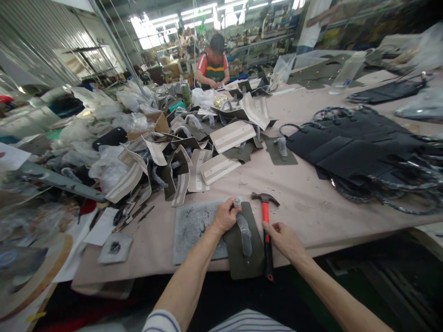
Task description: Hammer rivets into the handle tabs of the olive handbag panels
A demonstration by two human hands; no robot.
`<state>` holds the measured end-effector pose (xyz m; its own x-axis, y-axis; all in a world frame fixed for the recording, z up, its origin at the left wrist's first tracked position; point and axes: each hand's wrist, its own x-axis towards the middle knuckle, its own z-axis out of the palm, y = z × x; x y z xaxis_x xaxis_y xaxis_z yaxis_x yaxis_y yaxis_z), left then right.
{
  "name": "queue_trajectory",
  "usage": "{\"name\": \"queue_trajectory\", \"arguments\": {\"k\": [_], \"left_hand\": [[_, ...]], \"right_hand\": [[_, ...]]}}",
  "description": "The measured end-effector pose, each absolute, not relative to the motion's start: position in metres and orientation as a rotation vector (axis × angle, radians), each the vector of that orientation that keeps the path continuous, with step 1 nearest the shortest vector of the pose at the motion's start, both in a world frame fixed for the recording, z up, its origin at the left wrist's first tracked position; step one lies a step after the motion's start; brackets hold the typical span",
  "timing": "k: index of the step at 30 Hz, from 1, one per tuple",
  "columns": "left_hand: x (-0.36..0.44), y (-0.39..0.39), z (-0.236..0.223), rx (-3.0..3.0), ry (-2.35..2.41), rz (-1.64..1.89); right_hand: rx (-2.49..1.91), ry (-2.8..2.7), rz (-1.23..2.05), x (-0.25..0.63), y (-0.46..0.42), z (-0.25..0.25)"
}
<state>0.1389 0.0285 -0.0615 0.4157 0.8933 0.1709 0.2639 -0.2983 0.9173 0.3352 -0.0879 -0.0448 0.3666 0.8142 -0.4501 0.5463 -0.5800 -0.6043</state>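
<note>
An olive-green flat piece [242, 256] with a wrapped grey handle strap [245, 233] lies at the table's near edge, partly on a scuffed grey pad [194, 228]. My left hand [225, 216] is closed around a small metal punch [237, 203] standing upright at the strap's far end. My right hand [282, 237] rests beside a claw hammer [266, 230] with a red and black handle; its fingers touch the handle without wrapping it. The hammer lies flat on the table, head pointing away.
A heap of beige and olive cut pieces [207, 147] covers the table's middle. Black bag panels with rope handles [363, 147] lie to the right. Plastic bags and clutter [97, 124] fill the left. A small grey block [115, 247] sits near left. A person [212, 62] works at the far end.
</note>
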Motion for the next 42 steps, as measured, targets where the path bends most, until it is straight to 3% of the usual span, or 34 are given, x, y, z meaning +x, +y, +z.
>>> {"name": "queue_trajectory", "arguments": {"k": [4, 11, 14, 17, 21, 26, 31, 37, 42], "left_hand": [[0.138, 0.027, -0.06, 1.83, 0.986, 0.9], [0.135, 0.025, -0.059, 1.911, 0.955, 0.903], [0.134, 0.025, -0.063, 1.903, 0.957, 0.917], [0.133, 0.025, -0.065, 1.887, 0.942, 0.924], [0.133, 0.026, -0.064, 1.88, 0.937, 0.922], [0.134, 0.025, -0.064, 1.889, 0.967, 0.894], [0.133, 0.026, -0.067, 1.86, 0.918, 0.906], [0.134, 0.025, -0.065, 1.842, 0.946, 0.894], [0.135, 0.025, -0.064, 1.838, 0.918, 0.913]], "right_hand": [[-2.42, -1.37, 0.743, 0.312, -0.083, -0.043], [-2.156, -1.117, 1.358, 0.346, -0.075, -0.012], [-2.022, -1.033, 1.455, 0.345, -0.077, 0.014], [-1.897, -1.09, 1.193, 0.332, -0.078, 0.04], [-1.906, -1.559, 0.446, 0.326, -0.079, 0.057], [-2.002, -2.038, 0.385, 0.337, -0.076, 0.077], [-1.821, -1.53, -0.029, 0.332, -0.076, 0.09], [-2.033, -2.09, 0.396, 0.343, -0.084, 0.044], [-2.247, -1.999, 0.597, 0.371, -0.077, 0.014]]}}
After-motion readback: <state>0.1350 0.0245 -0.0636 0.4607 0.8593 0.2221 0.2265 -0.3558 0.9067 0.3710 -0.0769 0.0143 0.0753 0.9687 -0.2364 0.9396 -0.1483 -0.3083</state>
